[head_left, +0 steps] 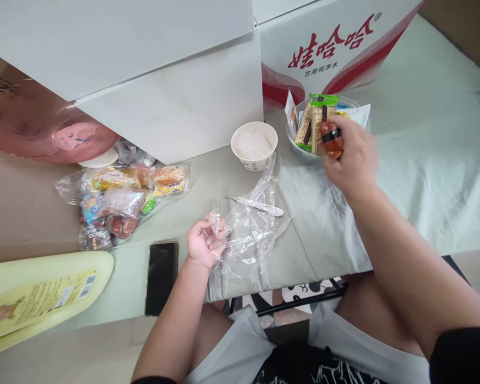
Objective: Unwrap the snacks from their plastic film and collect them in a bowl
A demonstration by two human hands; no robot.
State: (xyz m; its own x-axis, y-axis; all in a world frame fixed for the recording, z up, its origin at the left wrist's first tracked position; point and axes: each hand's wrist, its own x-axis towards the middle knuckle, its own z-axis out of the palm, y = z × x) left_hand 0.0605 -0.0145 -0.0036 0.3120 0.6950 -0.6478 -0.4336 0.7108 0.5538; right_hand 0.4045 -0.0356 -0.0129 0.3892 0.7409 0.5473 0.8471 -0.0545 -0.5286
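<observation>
My left hand (pixel 202 242) is closed on the edge of a crumpled clear plastic bag (pixel 252 234) that lies on the pale cloth. My right hand (pixel 350 154) grips a small red-brown wrapped snack (pixel 331 140) right beside a bowl (pixel 300 148) filled with wrapped wafer bars (pixel 312 124). An empty white bowl (pixel 254 145) stands to the left of that one. A clear plastic spoon (pixel 258 205) rests on the plastic bag between my hands.
A clear bag of assorted snacks (pixel 122 200) lies at the left, a black phone (pixel 161 277) near the front edge. A yellow bottle (pixel 40 296) lies at the lower left. White boxes (pixel 176 101) and a red-printed carton (pixel 332 45) stand behind. A pink plate (pixel 44 128) is at far left.
</observation>
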